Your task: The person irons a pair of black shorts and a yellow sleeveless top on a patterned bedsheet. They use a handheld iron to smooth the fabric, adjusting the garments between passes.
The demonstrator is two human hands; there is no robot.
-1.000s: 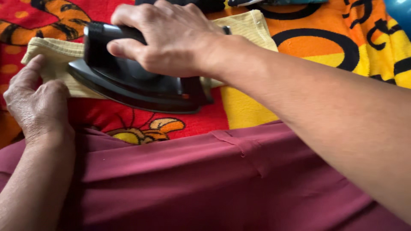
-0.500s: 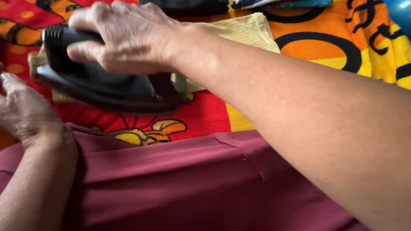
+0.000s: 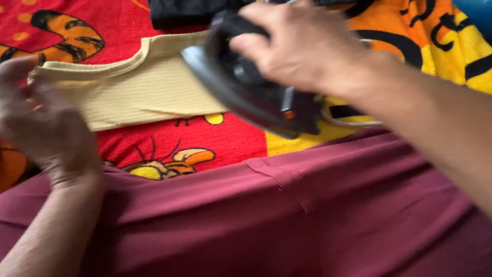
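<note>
From the head camera I see my right hand [image 3: 302, 46] wrapped around the handle of the black iron [image 3: 251, 92], fingers curled tight over the grip. The iron sits tilted, its pointed end toward the upper left and over the right end of the pale yellow ribbed cloth [image 3: 138, 92]; with the blur I cannot tell whether the soleplate presses flat or rides just above it. I judge the grip from above lets the forearm push the weight along the cloth.

My left hand [image 3: 46, 123] is at the cloth's left edge, fingers half bent and spread. It is blurred, so I cannot tell whether they pinch the hem or only rest beside it. I judge it is placed there to keep the cloth taut and flat, well apart from the iron.

The cloth lies across a bright red, orange and yellow cartoon blanket [image 3: 215, 138], which serves as padding beneath. Nearer me, maroon fabric [image 3: 287, 215] covers the whole lower part of the view, touching the blanket's near edge. A dark garment [image 3: 179, 13] lies just beyond the cloth at the top. A grey cord [image 3: 348, 122] trails from the back of the iron under my right wrist and could snag there.
</note>
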